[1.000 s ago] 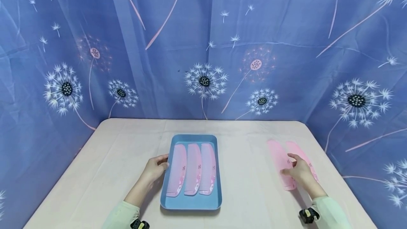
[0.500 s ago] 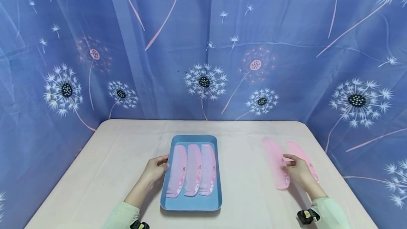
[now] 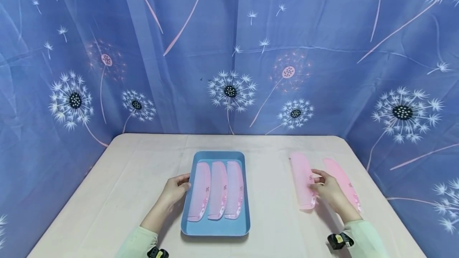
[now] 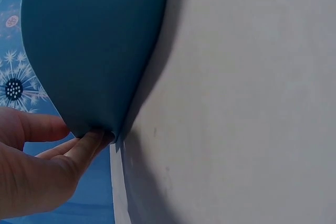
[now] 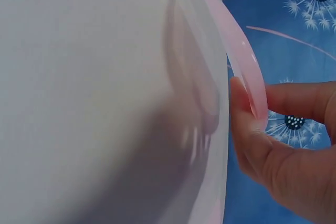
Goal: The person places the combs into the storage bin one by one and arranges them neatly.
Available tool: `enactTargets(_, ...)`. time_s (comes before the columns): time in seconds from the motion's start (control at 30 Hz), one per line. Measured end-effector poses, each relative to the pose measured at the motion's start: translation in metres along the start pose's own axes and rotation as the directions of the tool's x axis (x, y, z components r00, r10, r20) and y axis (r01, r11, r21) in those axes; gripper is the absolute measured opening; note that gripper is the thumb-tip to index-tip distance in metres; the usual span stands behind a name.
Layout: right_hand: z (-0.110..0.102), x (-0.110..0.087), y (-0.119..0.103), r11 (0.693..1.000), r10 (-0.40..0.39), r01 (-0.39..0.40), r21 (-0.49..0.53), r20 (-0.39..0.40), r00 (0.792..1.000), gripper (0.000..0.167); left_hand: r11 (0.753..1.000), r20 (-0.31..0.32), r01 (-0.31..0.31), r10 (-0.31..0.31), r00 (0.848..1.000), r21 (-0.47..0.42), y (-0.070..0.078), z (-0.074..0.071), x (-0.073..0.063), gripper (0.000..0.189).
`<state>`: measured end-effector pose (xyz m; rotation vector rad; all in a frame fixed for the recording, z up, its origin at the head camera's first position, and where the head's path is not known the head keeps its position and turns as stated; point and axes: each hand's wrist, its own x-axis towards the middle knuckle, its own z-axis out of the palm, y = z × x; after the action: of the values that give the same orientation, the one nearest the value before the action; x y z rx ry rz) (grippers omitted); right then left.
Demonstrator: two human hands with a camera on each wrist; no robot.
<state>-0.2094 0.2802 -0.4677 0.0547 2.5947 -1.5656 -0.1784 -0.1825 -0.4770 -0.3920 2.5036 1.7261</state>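
A blue tray (image 3: 215, 229) holds three pink combs side by side: a left comb (image 3: 199, 192), a middle comb (image 3: 218, 190) and a right comb (image 3: 234, 190). At the tray's left side, my left hand (image 3: 173, 191) grips its rim; the left wrist view shows thumb and fingers pinching the tray wall (image 4: 100, 40). Over on the right, my right hand (image 3: 329, 189) pinches another pink comb (image 3: 302, 180) by its curved back. That comb (image 5: 239, 45) is lifted off the table and casts a shadow in the right wrist view. One more pink comb (image 3: 342, 182) lies beyond this hand, partly covered by the wrist.
A pale cloth covers the table (image 3: 272, 210). Blue curtains (image 3: 186, 102) with dandelion prints stand at the back and both sides. The tray sits near the table's middle, with bare cloth between it and the lifted comb.
My right hand has taken hold of the nearer comb, raised it and carried it a little left, apart from the other loose comb. The left hand and tray have stayed put.
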Motion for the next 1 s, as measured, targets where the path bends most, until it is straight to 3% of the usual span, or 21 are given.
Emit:
enactTargets(0.53, 0.024, 0.000, -0.023, 0.989, -0.025, 0.011, 0.147, 0.088, 0.996, 0.071, 0.999, -0.016, -0.025, 0.025, 1.000, 0.021, 0.001, 0.000, 0.001, 0.040)
enactTargets(1.0, 0.052, -0.002, -0.048, 0.958, -0.047, 0.009, 0.287, 0.125, 0.991, 0.069, 1.000, 0.000, -0.014, 0.014, 1.000, 0.004, -0.002, -0.001, 0.000, 0.041)
